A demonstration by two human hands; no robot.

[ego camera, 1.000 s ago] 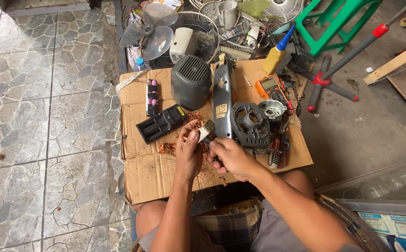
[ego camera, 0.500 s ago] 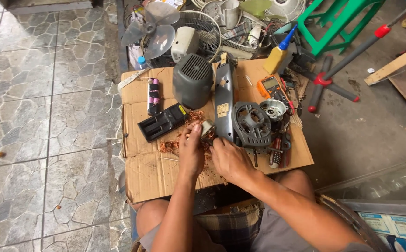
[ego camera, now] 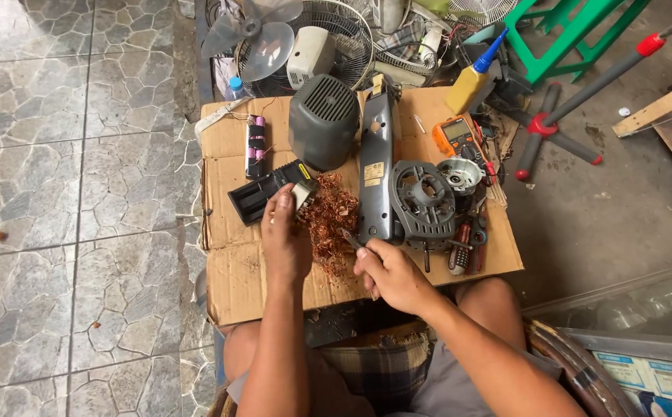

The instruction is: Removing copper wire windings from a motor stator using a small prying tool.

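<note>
a sheet of cardboard (ego camera: 235, 286) is laid across the lap as a worktop, and both hands are seen over its near half. a small pale part (ego camera: 302, 196) is pinched at the tips of the left hand (ego camera: 286, 235), fingers closed together on it, just at the edge of a heap of copper wire (ego camera: 330, 220) that is spread in the middle of the cardboard. the right hand (ego camera: 390, 274) is curled into a fist around a thin metal tool (ego camera: 351, 239), and its tip is pointed up and left into the wire heap; what kind of tool it is cannot be told, since most of it is hidden in the fist. the two hands are kept near each other, not touching.

just behind the left hand a black flat case (ego camera: 262, 194) is lying at a slant, and beyond it a pack of batteries (ego camera: 255, 144) is set upright on the board. a dark grey motor cover (ego camera: 323, 120) is standing at the far middle. beside the wire a long grey housing (ego camera: 377, 166) is stretched away from the body, and a round black frame (ego camera: 422, 197) is resting against its right side. an orange meter (ego camera: 456, 137) is placed further right, with a yellow glue bottle (ego camera: 475, 77) behind it. fan parts (ego camera: 258, 38) are piled past the far edge, and a tiled floor (ego camera: 73, 193) is seen on the left.
</note>
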